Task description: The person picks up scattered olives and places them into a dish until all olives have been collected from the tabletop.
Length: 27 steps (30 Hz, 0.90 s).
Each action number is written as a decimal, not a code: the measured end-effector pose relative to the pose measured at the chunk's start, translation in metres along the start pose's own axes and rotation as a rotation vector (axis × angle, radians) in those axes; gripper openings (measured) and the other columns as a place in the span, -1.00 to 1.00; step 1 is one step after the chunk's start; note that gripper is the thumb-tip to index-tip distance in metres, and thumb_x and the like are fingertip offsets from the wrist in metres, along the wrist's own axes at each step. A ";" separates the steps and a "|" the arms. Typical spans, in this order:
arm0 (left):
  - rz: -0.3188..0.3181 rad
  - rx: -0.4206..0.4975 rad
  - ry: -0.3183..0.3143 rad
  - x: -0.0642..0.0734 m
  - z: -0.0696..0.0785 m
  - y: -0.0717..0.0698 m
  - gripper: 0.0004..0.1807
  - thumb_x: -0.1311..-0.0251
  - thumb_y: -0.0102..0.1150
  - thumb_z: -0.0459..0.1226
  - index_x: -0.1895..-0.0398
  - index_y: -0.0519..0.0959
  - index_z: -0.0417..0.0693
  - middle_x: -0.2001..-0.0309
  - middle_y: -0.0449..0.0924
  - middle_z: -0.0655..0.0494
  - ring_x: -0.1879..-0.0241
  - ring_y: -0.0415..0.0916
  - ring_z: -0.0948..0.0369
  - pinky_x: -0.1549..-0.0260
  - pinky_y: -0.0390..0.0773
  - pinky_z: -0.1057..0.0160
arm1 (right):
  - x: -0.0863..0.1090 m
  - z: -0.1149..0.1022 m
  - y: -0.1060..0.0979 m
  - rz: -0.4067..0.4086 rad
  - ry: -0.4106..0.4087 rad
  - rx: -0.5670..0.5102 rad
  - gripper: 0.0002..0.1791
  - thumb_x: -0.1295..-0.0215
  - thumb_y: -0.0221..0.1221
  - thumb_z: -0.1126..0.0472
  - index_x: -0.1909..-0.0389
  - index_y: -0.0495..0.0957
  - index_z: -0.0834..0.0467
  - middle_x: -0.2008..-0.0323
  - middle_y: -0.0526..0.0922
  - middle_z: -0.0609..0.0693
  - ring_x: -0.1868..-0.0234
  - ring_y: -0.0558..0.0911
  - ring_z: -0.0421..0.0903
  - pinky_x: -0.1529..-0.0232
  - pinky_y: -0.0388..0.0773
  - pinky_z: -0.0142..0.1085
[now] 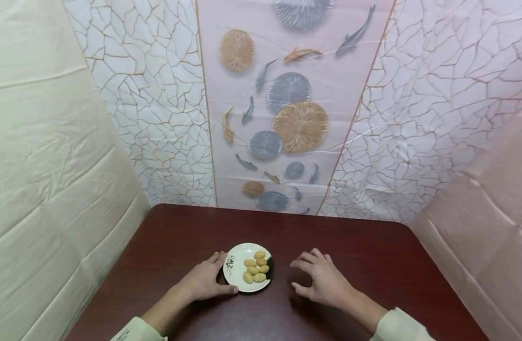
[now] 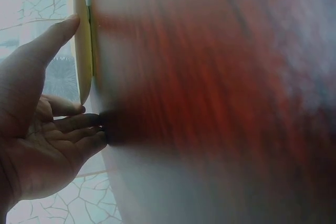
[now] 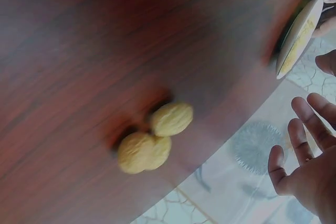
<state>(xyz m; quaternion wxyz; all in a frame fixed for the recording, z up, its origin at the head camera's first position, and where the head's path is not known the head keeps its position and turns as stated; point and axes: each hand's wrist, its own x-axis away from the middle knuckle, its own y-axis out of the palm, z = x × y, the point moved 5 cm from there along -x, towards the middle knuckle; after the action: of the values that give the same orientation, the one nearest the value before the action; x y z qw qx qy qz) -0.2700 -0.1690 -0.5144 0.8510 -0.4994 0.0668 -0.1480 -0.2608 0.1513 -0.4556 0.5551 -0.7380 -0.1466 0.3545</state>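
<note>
A round white plate (image 1: 234, 279) with a dark leaf print sits on the table, bearing several tan-yellow walnuts (image 1: 253, 270). My left hand (image 1: 204, 280) holds the plate by its left side, thumb on the near rim and fingertips at the far left edge. In the left wrist view the thumb and a finger touch the plate's rim (image 2: 82, 45). To the right of the plate, my right hand (image 1: 325, 280) hovers over the table, fingers spread and loosely bent, holding nothing. The right wrist view shows three wrinkled walnuts (image 3: 171, 119) lying close together on the table; the right hand hides them from the head view.
The dark red-brown wooden table (image 1: 193, 227) has rounded far corners. A patterned cloth backdrop (image 1: 269, 161) hangs behind its far edge, and pale cloth walls (image 1: 52, 189) stand at both sides.
</note>
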 end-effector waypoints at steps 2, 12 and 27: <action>-0.002 -0.003 -0.007 0.001 -0.002 0.000 0.32 -0.08 0.57 0.35 -0.71 0.27 -0.27 -0.65 0.32 -0.39 -0.58 0.40 -0.34 -0.44 0.53 -0.35 | 0.004 0.004 -0.002 0.005 0.007 0.010 -0.61 -0.20 0.59 0.03 -0.05 0.80 -0.07 0.01 0.74 -0.23 0.03 0.51 -0.22 0.14 0.31 -0.26; -0.006 0.000 0.004 0.000 0.001 0.000 0.31 -0.09 0.57 0.34 -0.70 0.28 -0.28 -0.64 0.33 -0.40 -0.59 0.37 -0.35 -0.43 0.53 -0.38 | 0.036 0.030 -0.010 0.016 0.073 0.055 -0.58 -0.15 0.61 0.04 -0.04 0.81 -0.06 0.04 0.73 -0.26 0.04 0.51 -0.23 0.16 0.29 -0.29; -0.011 -0.006 -0.012 0.001 0.001 0.000 0.31 -0.09 0.56 0.35 -0.71 0.27 -0.27 -0.65 0.32 -0.39 -0.57 0.41 -0.34 -0.43 0.54 -0.35 | 0.070 0.064 -0.011 -0.054 0.185 0.056 -0.63 -0.16 0.60 -0.01 0.02 0.79 -0.10 0.10 0.70 -0.29 0.08 0.46 -0.26 0.20 0.27 -0.27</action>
<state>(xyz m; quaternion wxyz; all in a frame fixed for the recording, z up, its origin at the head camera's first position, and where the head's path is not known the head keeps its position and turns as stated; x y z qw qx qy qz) -0.2685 -0.1684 -0.5140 0.8491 -0.5031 0.0592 -0.1496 -0.2532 0.2439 -0.4791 0.5963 -0.7474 -0.1047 0.2735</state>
